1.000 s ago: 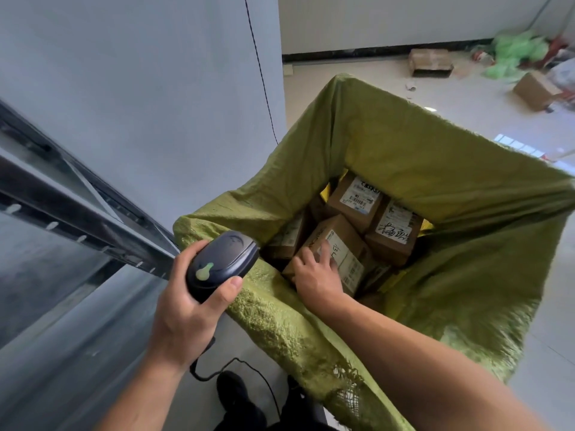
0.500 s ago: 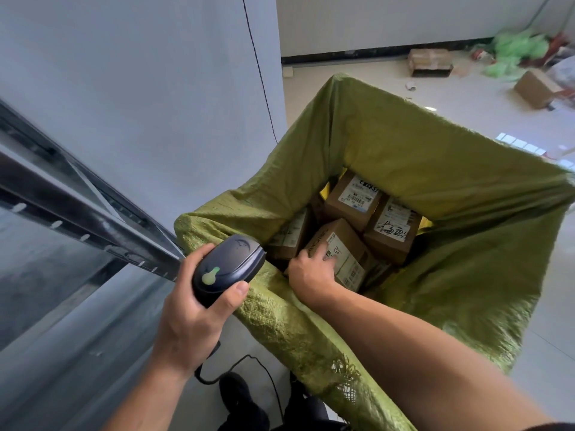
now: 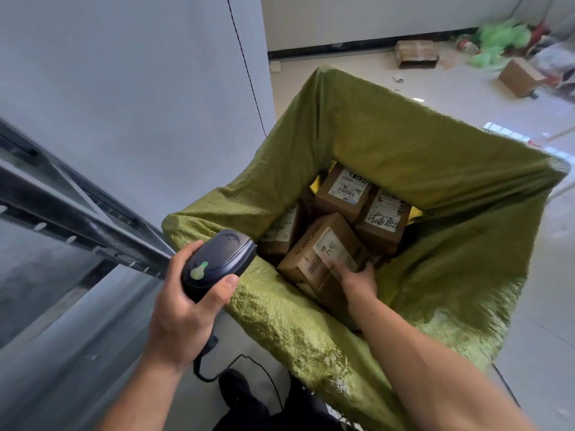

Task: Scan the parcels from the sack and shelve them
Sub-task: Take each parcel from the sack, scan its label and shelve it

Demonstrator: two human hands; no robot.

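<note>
Pale floor [image 3: 435,98] w/ stray cartons far off, grey wall [image 3: 124,88] on my left, metal shelf [image 3: 77,225] running under it. Green sack [image 3: 280,306] stands open right in front of me, rim folded down.

Left hand [image 3: 183,312] is wrapped round the scanner [image 3: 217,262], thumb on its side, nose aimed into the sack; cable [image 3: 249,362] hangs down towards my feet. Right hand [image 3: 357,281] is down inside the sack on the top box [image 3: 311,253], fingers over its near right edge. They're blurred, but it looks like a grip, not just a touch. Box lies tilted on the pile, label [image 3: 333,247] facing up, touching three other boxes [image 3: 342,194] behind and beside it.

Step in hand, I reckon: get this box up and scanned. Plenty left, since several boxes are in the sack and none that I can see are on the shelf.

To do it well:
- take a firmer hold at the corner before lifting, because a one-edge grip may let it swing
- lift straight up so it clears the neighbours and the sack cloth
- keep the label up and fingers off the barcode; right now they partly cover the label
- bring box and scanner together above the rim, not down in the shade
- mind the cable so it doesn't snag the rim
</note>
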